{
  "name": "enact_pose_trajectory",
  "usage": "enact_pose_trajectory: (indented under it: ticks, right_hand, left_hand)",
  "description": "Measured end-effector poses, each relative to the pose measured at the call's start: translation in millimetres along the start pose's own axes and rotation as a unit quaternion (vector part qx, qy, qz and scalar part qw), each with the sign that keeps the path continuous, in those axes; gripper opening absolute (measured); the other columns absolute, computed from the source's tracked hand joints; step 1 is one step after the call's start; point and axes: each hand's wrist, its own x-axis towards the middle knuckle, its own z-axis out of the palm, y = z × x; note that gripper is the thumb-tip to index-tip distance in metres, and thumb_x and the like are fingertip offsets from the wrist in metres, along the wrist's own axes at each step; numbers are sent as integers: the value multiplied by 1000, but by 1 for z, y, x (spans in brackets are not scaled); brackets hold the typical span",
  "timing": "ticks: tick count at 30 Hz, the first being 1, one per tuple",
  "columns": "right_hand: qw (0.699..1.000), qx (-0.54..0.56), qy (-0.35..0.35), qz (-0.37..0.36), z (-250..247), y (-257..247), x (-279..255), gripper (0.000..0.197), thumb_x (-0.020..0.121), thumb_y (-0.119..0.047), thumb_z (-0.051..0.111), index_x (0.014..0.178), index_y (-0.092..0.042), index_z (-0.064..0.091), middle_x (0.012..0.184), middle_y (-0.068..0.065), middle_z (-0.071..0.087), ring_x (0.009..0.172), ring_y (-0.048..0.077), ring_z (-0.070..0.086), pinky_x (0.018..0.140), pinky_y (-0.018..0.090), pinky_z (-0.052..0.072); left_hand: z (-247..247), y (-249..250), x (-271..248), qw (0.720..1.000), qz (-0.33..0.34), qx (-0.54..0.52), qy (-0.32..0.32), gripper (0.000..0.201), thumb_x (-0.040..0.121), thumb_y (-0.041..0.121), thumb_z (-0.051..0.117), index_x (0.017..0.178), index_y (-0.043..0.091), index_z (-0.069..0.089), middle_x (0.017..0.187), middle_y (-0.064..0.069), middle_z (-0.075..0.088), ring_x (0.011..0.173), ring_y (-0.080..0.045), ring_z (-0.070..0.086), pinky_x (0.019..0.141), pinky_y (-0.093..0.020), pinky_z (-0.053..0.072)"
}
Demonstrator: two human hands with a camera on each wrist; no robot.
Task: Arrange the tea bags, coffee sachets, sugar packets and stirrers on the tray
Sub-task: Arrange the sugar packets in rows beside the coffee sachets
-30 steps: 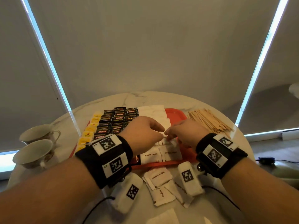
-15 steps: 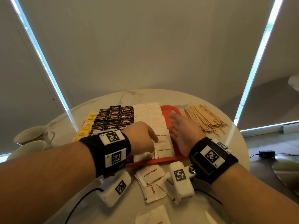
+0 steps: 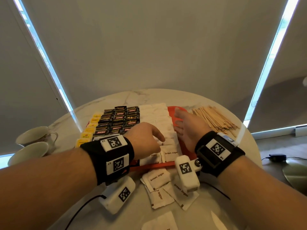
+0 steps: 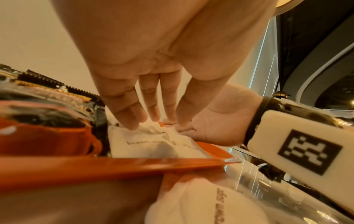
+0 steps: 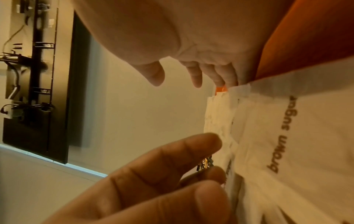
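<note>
Pressing sugar packets [image 3: 167, 130] on tray [image 3: 180, 146]: L hand [image 3: 146, 140] fingertips, R hand [image 3: 187, 127] flat, both grips apart.

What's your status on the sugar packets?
Left hand fingertips on tray's sugar packets; right hand flat alongside. Loose packets and stirrers off the tray.
</note>
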Motion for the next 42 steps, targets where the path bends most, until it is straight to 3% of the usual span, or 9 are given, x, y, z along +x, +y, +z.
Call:
enact_pose_trajectory:
  ticks: [5, 9, 14, 18, 26, 30, 35, 39, 42]
  right_hand:
    - [983, -150, 12, -102, -2, -6, -22, 40, 96, -34, 65, 133, -20, 62, 137, 1, 61, 127, 20, 55, 112, 44, 43]
    - [921, -345, -80, -161, -9, -16, -55, 15, 94, -29, 70, 108, -29, 76, 107, -10, 73, 101, 7, 66, 88, 28, 57]
    - [807, -545, -205, -102, -11, -17, -82, 21, 88, -26, 77, 105, -39, 75, 95, -7, 76, 85, 10, 70, 79, 32, 60]
    - [745, -625, -227, -61, -9, -4, -93, 34, 81, -28, 83, 111, -40, 72, 103, -10, 73, 93, 19, 72, 79, 34, 63]
    - [682, -686, -248, -61, -7, 12, -110, 59, 73, -30, 89, 125, -37, 61, 107, -11, 68, 96, 12, 67, 81, 28, 61]
    - [669, -692, -253, -96, 6, 17, -110, 50, 73, -29, 88, 117, -32, 67, 99, -9, 72, 89, 11, 68, 79, 26, 57]
    - [679, -682, -255, -94, 18, 22, -101, 25, 75, -31, 87, 97, -27, 75, 88, -6, 76, 80, 11, 71, 66, 22, 55]
    - [749, -607, -259, -58, 19, 22, -89, 22, 75, -29, 89, 92, -22, 77, 90, 2, 78, 84, 19, 75, 75, 31, 63]
    - [831, -493, -254, -43, 16, 17, -83, 24, 77, -20, 88, 96, -13, 76, 88, 8, 77, 75, 20, 69, 78, 36, 60]
  left_hand:
    - [-9, -6, -28, 998, 57, -23, 33, 19, 90, 25, 76, 105, 36, 73, 104, 18, 71, 94, 3, 66, 76, -15, 51]
    - [-10, -7, -71, 997, 75, 30, 0, 18, 92, 38, 74, 110, 36, 71, 95, 19, 68, 84, 4, 66, 78, -19, 57]
    - [-1, -9, -104, 971, 97, 188, -113, 88, 72, 81, 71, 146, 38, 50, 133, 19, 56, 117, -3, 55, 100, -32, 53]
    - [11, -12, -110, 963, 89, 208, -148, 120, 55, 88, 77, 155, 37, 36, 152, 14, 44, 135, -11, 45, 112, -39, 47]
    - [22, -4, -109, 969, 73, 217, -94, 79, 67, 75, 81, 127, 28, 62, 109, 12, 61, 97, -11, 60, 86, -35, 58]
    - [23, -2, -111, 977, 77, 182, -79, 51, 75, 55, 86, 113, 29, 63, 103, 13, 66, 92, -9, 64, 84, -34, 60]
    - [24, -11, -114, 976, 81, 185, -77, 44, 83, 37, 76, 125, 33, 64, 95, 11, 68, 84, -7, 66, 74, -30, 61]
    - [16, -19, -112, 979, 53, 181, -78, 34, 86, 34, 74, 119, 31, 66, 93, 10, 67, 82, -6, 66, 73, -29, 61]
    - [-3, -27, -107, 999, -10, 0, -39, 17, 85, 18, 75, 100, 23, 68, 91, 1, 71, 76, -14, 75, 67, -36, 66]
